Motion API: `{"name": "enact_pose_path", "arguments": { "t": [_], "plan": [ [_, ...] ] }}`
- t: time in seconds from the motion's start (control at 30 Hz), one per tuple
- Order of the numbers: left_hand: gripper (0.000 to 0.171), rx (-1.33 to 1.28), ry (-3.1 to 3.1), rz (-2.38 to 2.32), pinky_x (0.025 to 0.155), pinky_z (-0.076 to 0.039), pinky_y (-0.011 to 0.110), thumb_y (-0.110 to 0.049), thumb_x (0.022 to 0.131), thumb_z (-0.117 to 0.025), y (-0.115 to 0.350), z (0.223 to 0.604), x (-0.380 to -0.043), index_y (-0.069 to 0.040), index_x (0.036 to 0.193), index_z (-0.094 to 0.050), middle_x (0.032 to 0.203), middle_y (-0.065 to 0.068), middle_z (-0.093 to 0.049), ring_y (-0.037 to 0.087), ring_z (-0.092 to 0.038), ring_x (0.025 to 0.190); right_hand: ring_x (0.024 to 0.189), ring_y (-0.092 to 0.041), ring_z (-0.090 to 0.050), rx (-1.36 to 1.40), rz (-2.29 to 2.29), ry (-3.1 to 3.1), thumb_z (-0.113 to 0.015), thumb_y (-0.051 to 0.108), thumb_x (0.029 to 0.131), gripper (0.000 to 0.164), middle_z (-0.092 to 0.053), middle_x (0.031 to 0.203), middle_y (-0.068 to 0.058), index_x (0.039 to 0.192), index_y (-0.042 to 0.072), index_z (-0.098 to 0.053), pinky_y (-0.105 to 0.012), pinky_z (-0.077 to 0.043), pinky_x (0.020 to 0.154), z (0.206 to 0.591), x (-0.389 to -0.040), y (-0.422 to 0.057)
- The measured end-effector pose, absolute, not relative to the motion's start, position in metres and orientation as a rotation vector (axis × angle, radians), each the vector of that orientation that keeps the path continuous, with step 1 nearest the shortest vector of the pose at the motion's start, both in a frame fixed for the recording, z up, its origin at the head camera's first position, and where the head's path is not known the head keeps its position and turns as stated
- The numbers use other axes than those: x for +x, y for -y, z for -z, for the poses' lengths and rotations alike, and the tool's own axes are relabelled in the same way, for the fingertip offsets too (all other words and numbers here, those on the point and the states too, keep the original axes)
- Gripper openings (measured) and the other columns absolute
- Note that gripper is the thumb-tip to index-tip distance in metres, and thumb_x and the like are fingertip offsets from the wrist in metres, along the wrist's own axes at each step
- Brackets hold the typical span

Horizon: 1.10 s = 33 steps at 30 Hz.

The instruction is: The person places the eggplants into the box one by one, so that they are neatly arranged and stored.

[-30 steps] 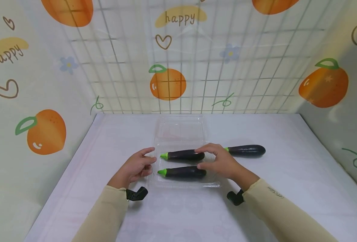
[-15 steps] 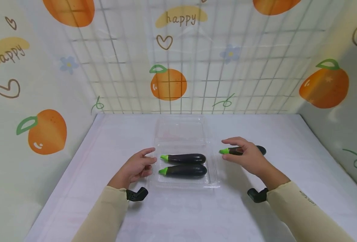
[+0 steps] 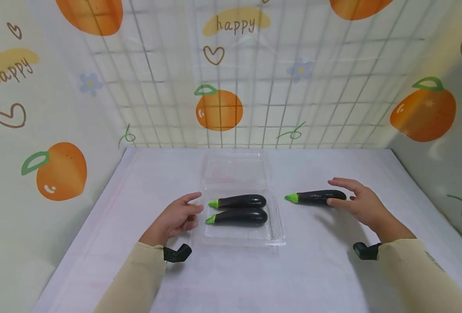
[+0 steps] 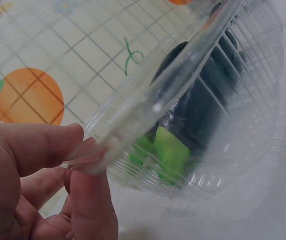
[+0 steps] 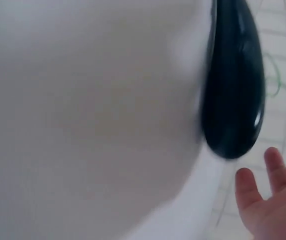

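Note:
Two dark purple eggplants with green stems, an upper one [image 3: 243, 201] and a lower one [image 3: 240, 217], lie side by side in a clear plastic clamshell box [image 3: 275, 224]. At the box's left edge, my left hand [image 3: 176, 217] pinches the rim between thumb and finger, as the left wrist view shows on the box wall [image 4: 252, 145]. To the right, a third eggplant [image 3: 309, 197] lies on the table, stem pointing left. Over its rounded end hovers my right hand [image 3: 366, 206], fingers spread and holding nothing. In the right wrist view the fingers are apart from this eggplant [image 5: 235, 90].
The box's lid [image 3: 235, 167] is folded back flat behind its base. A white cloth covers the table [image 3: 231, 282]. Behind the table stands a wire grid [image 3: 293, 104] under a printed sheet, with printed side walls left and right.
My right hand has left the upper eggplant in the box and moved right, to the third eggplant's rounded end. The two boxed eggplants now lie closer together. My left hand stays put.

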<state>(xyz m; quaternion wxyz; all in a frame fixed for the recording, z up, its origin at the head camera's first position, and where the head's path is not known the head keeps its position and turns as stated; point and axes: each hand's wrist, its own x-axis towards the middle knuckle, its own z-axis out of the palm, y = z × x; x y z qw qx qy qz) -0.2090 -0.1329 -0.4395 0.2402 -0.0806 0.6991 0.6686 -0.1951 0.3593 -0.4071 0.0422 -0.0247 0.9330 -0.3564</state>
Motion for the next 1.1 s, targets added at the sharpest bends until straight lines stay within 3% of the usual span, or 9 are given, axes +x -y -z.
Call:
{"name": "enact_pose_path", "arguments": {
  "t": [0.33, 0.53, 0.87, 1.1],
  "plan": [
    [0.061, -0.212, -1.919, -1.817, 0.057, -0.052, 0.02, -0.018, 0.098, -0.068, 0.134, 0.441, -0.205, -0.023, 0.154, -0.044, 0.097, 0.005, -0.055, 0.01, -0.05, 0.067, 0.151, -0.054, -0.005, -0.043, 1.033, -2.777, -0.077, 0.034, 0.091, 0.081, -0.007, 0.168, -0.025, 0.157, 0.009, -0.036, -0.075, -0.024, 0.111, 0.429, -0.207, -0.38],
    [0.06, -0.229, -1.925, -1.825, 0.056, -0.052, 0.02, -0.017, 0.098, -0.068, 0.133, 0.439, -0.208, -0.025, 0.153, -0.046, 0.096, 0.005, -0.056, 0.01, -0.05, 0.068, 0.149, -0.056, -0.013, -0.056, 0.984, -2.783, -0.076, 0.024, 0.092, 0.077, -0.017, 0.165, -0.027, 0.157, 0.01, -0.037, -0.075, -0.026, 0.111, 0.43, -0.213, -0.378],
    [0.06, -0.216, -1.908, -1.832, 0.057, -0.052, 0.02, -0.017, 0.098, -0.067, 0.134, 0.439, -0.208, -0.024, 0.153, -0.045, 0.094, 0.003, -0.054, 0.01, -0.05, 0.069, 0.14, -0.056, -0.029, -0.029, 0.943, -2.814, -0.073, 0.015, 0.092, 0.057, -0.038, 0.154, -0.03, 0.145, 0.007, -0.054, -0.075, -0.029, 0.108, 0.43, -0.209, -0.368],
    [0.058, -0.236, -1.898, -1.845, 0.056, -0.052, 0.02, -0.016, 0.098, -0.068, 0.134, 0.438, -0.209, -0.025, 0.151, -0.047, 0.095, 0.003, -0.055, 0.01, -0.05, 0.069, 0.134, -0.054, -0.037, -0.044, 0.932, -2.844, -0.075, 0.019, 0.092, 0.055, -0.044, 0.149, -0.029, 0.143, 0.007, -0.057, -0.072, -0.037, 0.105, 0.427, -0.21, -0.368]
  ]
}}
